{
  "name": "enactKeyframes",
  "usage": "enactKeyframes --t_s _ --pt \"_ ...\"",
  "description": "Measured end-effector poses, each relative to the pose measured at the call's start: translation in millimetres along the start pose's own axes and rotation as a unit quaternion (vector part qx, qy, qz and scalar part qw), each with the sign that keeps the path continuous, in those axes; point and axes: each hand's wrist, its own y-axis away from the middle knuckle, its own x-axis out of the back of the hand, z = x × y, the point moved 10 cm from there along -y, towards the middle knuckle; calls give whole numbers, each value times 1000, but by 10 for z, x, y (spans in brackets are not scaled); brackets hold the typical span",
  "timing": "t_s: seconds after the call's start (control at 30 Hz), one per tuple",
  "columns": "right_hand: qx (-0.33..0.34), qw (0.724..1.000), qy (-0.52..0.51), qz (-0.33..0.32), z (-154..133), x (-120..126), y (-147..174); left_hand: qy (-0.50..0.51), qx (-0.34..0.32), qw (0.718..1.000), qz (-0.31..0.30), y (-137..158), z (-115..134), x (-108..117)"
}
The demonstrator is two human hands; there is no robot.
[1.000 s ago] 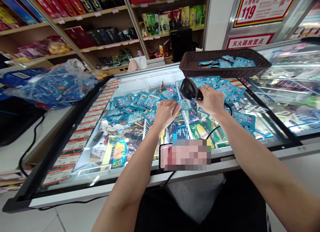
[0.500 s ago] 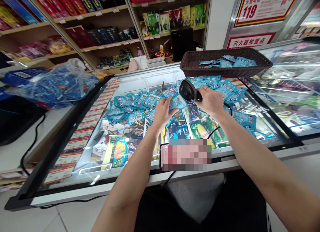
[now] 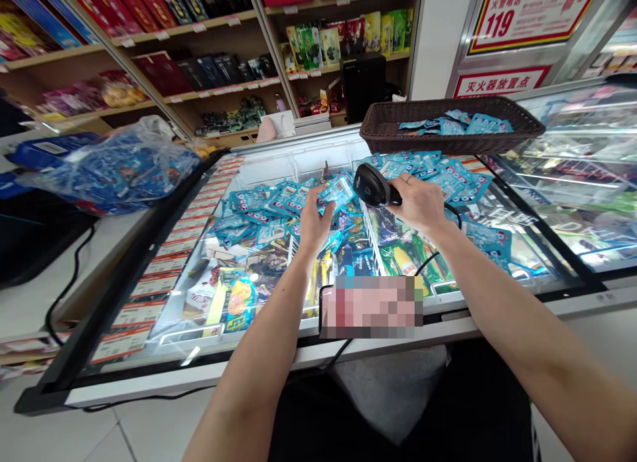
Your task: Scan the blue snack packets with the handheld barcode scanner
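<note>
My right hand (image 3: 419, 200) is closed round the handle of a black barcode scanner (image 3: 372, 185), its head pointing left. In my left hand (image 3: 316, 218) a blue packet (image 3: 337, 192) is pinched between thumb and fingers, just left of the scanner head, with its pale label side showing. More blue packets (image 3: 249, 200) lie piled on the glass to the left of that hand. Another spread of blue packets (image 3: 455, 176) lies behind and to the right of my right hand. The scanner's black cable (image 3: 428, 261) runs down below my right wrist.
Under the freezer's glass lid are colourful packs (image 3: 241, 301). A brown wicker basket (image 3: 452, 144) with blue packets stands at the back right. A plastic bag (image 3: 124, 170) of blue packets sits at the left. A phone (image 3: 371, 307) lies at the front edge.
My left hand has moved slightly left and closed on a blue packet, which is now raised in front of the scanner. The scanner has shifted a little left.
</note>
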Motion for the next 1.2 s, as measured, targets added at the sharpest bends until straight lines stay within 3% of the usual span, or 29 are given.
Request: enactKeyframes --t_s 0.23,0.63,1.2 --pt "12 1000 -13 -10 -29 -19 1 12 56 998 26 -2 -113 48" --pt "76 996 -28 -25 -162 -42 20 26 33 999 21 -15 -89 39" --pt "108 994 -28 -18 -224 -28 31 12 26 1000 7 -16 -121 -12"
